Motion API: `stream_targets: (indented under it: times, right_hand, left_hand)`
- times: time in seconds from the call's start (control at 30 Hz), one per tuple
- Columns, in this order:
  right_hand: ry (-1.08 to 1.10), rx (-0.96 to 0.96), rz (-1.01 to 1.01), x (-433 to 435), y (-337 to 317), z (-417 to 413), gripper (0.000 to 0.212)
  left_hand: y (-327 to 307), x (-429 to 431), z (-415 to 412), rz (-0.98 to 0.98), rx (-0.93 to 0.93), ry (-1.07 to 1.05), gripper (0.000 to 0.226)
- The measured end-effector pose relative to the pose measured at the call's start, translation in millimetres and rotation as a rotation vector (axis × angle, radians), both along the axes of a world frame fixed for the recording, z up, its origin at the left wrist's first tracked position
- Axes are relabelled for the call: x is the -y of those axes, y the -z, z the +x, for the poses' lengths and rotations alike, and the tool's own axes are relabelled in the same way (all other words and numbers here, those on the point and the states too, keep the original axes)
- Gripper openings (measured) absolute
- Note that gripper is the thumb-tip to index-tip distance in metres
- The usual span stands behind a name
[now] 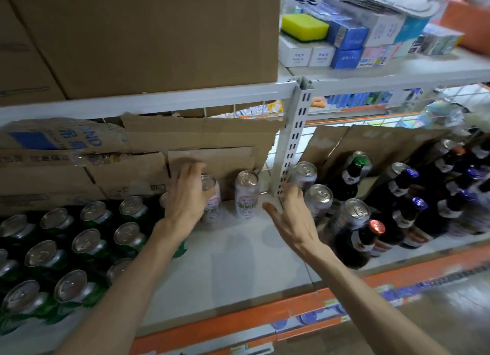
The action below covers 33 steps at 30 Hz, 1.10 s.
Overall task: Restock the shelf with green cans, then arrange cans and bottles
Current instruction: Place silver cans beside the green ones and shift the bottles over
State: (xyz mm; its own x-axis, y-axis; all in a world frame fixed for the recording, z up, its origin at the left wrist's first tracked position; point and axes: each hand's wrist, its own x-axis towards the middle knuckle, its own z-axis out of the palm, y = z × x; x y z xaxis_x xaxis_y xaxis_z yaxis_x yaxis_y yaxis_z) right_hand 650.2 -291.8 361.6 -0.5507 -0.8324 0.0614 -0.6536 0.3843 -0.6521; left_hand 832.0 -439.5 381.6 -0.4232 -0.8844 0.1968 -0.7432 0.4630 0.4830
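Observation:
Several green cans [87, 246] stand in rows on the left of the white shelf [238, 269]. My left hand [188, 195] reaches to the back of the shelf and its fingers curl round a white can [213, 203]. A second white can [246, 194] stands alone just right of it. My right hand [290, 216] hovers with fingers spread and relaxed, holding nothing, close to the shelf post [291, 142] and to a silver-topped can [318, 199]. More cans [347, 216] and several dark bottles [405, 195] fill the shelf's right part.
Torn cardboard [201, 137] lines the back of the shelf. A large cardboard box [148, 36] sits on the shelf above, with small boxes and a yellow sponge [303, 27] to its right. An orange price strip [238, 325] runs along the front edge.

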Motion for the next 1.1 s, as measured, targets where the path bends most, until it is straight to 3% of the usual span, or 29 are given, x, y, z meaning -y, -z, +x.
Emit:
stream_targets:
  times: [0.13, 0.33, 0.67, 0.77, 0.87, 1.1]
  right_hand:
    - [0.127, -0.137, -0.005, -33.3, -2.4, -23.9, 0.033]
    - [0.134, -0.371, -0.001, -43.4, -36.6, -58.7, 0.027]
    - [0.105, -0.224, 0.343, -34.7, -41.3, -85.6, 0.037]
    - [0.125, -0.145, 0.355, -27.8, -35.9, -86.6, 0.046]
    - [0.113, -0.118, 0.361, -22.7, -31.0, -89.3, 0.053]
    - [0.12, -0.117, 0.345, -17.5, -25.3, -94.2, 0.046]
  left_hand:
    - [-25.0, -35.4, -72.4, -0.043, -0.03, 0.212, 0.037]
    - [-33.3, -59.2, -163.6, 0.064, 0.058, 0.396, 0.037]
    - [-9.1, -45.6, -196.0, 0.176, 0.164, 0.405, 0.042]
    - [-1.5, -40.1, -202.6, 0.21, 0.147, 0.404, 0.033]
    - [3.0, -35.7, -215.0, 0.257, 0.128, 0.375, 0.043]
    - [30.0, -29.6, -237.4, 0.204, 0.14, 0.284, 0.03]
